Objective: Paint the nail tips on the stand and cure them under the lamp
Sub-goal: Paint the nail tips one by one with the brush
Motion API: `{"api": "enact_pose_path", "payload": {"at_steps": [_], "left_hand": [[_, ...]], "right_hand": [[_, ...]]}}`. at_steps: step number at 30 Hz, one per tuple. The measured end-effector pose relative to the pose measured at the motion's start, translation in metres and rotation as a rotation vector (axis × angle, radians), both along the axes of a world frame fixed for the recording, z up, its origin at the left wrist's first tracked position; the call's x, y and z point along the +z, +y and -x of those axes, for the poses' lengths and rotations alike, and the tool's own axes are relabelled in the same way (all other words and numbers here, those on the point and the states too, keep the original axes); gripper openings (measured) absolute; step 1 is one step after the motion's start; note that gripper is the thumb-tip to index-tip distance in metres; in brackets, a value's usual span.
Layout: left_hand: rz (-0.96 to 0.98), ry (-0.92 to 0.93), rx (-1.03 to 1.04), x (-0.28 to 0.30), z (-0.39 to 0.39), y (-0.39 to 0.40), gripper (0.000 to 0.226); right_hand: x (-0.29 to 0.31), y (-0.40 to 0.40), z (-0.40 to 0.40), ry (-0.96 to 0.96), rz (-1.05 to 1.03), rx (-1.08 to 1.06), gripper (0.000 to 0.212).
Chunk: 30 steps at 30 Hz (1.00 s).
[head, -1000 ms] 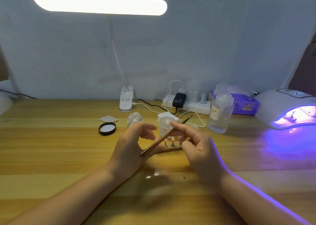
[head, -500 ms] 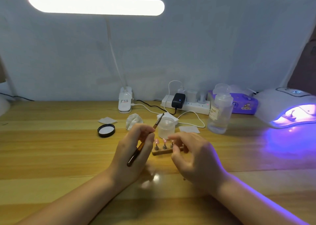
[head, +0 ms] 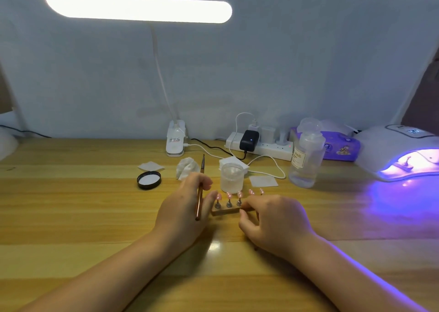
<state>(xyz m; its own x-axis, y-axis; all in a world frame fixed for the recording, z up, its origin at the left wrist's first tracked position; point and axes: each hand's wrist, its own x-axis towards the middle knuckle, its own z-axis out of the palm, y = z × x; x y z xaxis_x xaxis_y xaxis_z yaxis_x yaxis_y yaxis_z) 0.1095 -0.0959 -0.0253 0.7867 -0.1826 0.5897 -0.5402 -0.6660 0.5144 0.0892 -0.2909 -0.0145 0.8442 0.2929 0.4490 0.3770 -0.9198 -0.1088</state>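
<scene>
While holding: left hand (head: pixel 184 210) grips nail brush (head: pixel 200 193); right hand (head: pixel 273 219) pinches wooden nail-tip stand (head: pixel 225 210).
Next: probably carry it (level) to UV lamp (head: pixel 399 152).

Bright desk lamp bar (head: pixel 137 7) blown out; purple glow from curing lamp (head: pixel 403 162); soft, edges bowed.

A wooden surface (head: pixel 71 216) is seen carrying a black lid (head: pixel 149 180) left of centre, a clear jar (head: pixel 232 178) at centre, a bottle (head: pixel 306 159) and a lit curing lamp (head: pixel 399 154) at right.
</scene>
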Motion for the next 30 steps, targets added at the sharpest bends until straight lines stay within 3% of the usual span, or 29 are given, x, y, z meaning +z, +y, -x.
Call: {"api": "enact_pose_path", "payload": {"at_steps": [8,25,30], "left_hand": [[-0.019,0.158,-0.112,0.0015,0.0018,-0.0004,0.040],[-0.038,0.134,-0.134,-0.0029,-0.0026,-0.0009,0.047],[-0.031,0.157,-0.183,-0.0028,-0.0014,-0.0039,0.047]], "right_hand": [[-0.0038,-0.0008,-0.0018,0.026,-0.009,0.047,0.033],[-0.0052,0.0072,0.0016,0.104,-0.175,0.052,0.028],[-0.0061,0.0076,0.0011,0.124,-0.098,0.042,0.033]]}}
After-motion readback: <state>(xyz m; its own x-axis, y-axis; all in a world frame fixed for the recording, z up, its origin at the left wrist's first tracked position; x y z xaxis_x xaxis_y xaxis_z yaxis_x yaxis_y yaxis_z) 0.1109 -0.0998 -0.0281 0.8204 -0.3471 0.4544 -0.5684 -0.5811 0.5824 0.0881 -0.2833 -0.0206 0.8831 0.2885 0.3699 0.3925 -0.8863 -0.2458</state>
